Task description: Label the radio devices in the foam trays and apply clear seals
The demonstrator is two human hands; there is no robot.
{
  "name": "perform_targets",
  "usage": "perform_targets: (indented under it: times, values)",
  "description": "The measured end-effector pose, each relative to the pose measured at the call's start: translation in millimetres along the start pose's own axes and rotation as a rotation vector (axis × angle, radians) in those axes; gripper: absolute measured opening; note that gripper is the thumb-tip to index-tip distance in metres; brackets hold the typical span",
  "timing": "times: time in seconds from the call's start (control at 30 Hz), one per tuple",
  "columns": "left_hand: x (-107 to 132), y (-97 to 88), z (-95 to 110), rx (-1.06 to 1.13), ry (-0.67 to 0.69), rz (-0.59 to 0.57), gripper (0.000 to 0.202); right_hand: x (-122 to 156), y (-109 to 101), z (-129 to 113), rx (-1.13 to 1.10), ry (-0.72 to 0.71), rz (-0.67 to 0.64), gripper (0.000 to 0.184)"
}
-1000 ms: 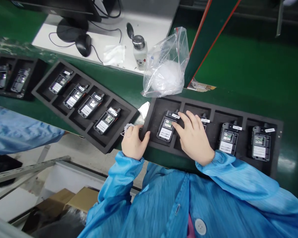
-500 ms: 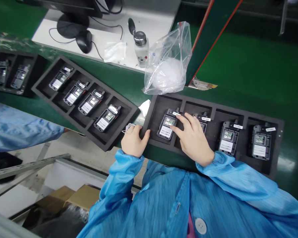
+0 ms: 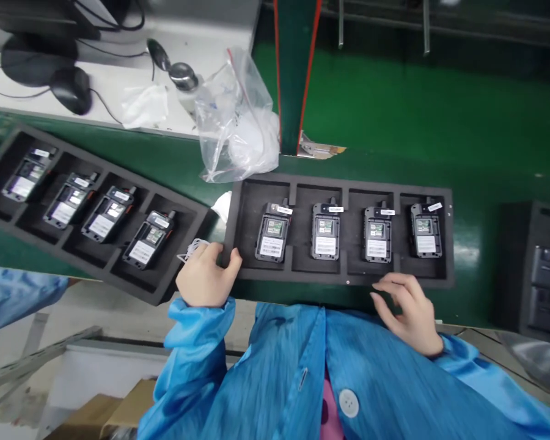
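Foam tray [image 3: 343,278], black and long, lies on the green bench [image 3: 394,110] just in front of the person, its long axis running left to right along the near edge of the bench. It has four pockets in a row, each with one device, from the leftmost handset [image 3: 272,233] to the rightmost handset [image 3: 425,229]. Each handset lies flat with its long axis near to far, its short stub end pointing far and its white label facing up.

At the tray's near left corner the left hand [image 3: 206,278] is clamped on the rim, thumb pressed on top and the other fingers curled around the left edge. The right hand [image 3: 406,305] sits at the near rim toward the tray's right end, holding nothing. Its fingers are loosely bent and a little apart, their tips at the rim; whether they touch it I cannot tell.

Left of this tray a second tray [image 3: 174,287] lies at an angle, also carrying four devices, its near right corner just beside the left hand. A clear plastic bag [image 3: 238,122] stands just beyond the foam tray's far left corner. Part of a third tray [image 3: 513,269] shows at the right, apart from the foam tray. A co-worker's blue sleeve [image 3: 18,293] enters at the near left.
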State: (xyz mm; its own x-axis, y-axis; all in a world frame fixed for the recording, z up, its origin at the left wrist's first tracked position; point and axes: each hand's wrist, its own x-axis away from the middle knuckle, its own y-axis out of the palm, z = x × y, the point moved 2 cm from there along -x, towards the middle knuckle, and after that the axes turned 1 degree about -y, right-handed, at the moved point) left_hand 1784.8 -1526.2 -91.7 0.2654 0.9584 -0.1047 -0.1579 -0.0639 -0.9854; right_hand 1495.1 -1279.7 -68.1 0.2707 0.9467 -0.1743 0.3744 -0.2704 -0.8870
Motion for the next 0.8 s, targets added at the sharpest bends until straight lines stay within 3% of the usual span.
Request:
perform_targets:
  times: [0.17,0.37,0.6,0.7,0.8]
  values:
    - [12,-14.8,27,0.009,0.058,-0.017,0.029,29,20,33,0.225,0.137,0.072,0.031]
    - [17,-2.2,91,0.056,0.123,-0.084,0.028,20,5,87,0.405,0.245,0.174,0.038]
    - [-33,19.4,164,0.13,0.119,-0.054,0.029,-18,-11,146,0.4,0.31,0.226,0.048]
    - [-59,27.8,191,0.24,0.123,-0.043,0.025,-40,-13,164,0.378,0.324,0.286,0.05]
    - [-69,28.7,211,0.402,0.204,-0.075,0.025,-65,-17,189,0.389,0.346,0.352,0.052]
